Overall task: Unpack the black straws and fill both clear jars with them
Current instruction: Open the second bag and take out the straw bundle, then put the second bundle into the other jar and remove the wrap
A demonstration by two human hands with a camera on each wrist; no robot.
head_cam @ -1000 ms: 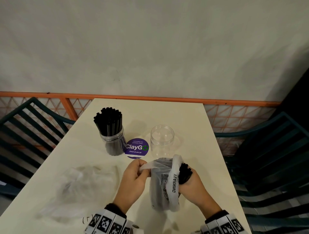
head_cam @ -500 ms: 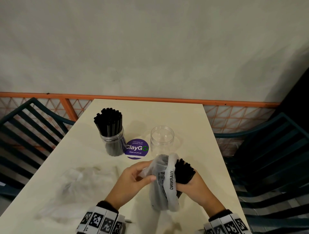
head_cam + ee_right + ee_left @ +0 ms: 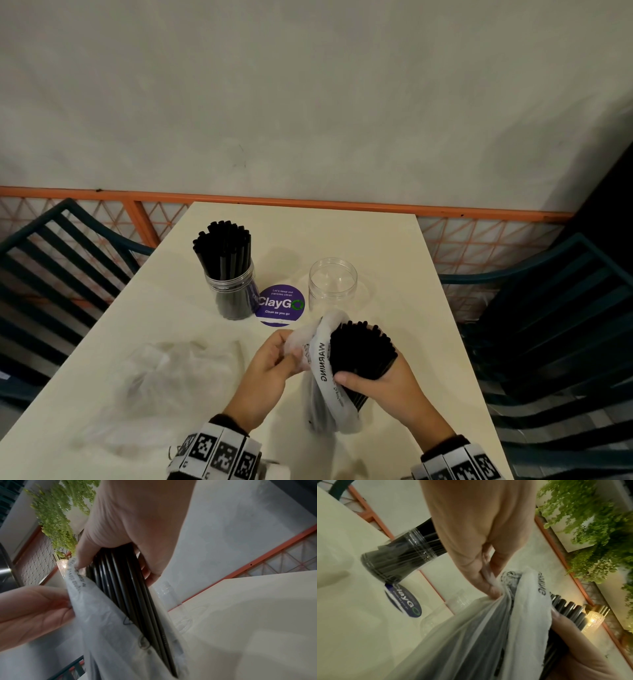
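Straws [image 3: 363,349] now farther out of bag [image 3: 320,363], right grip [image 3: 383,383] clasping them, left grip [image 3: 274,363] pinching bag

The right hand [image 3: 137,524] wraps its fingers [image 3: 150,569] and thumb around a bundle of black straws [image 3: 130,595], which slants down into a white plastic bag [image 3: 109,626]. The left hand [image 3: 32,615] holds the bag's left edge. A clear jar [image 3: 166,593] stands just beyond on the pale surface [image 3: 257,622]. Green leaves [image 3: 56,511] hang at far left.
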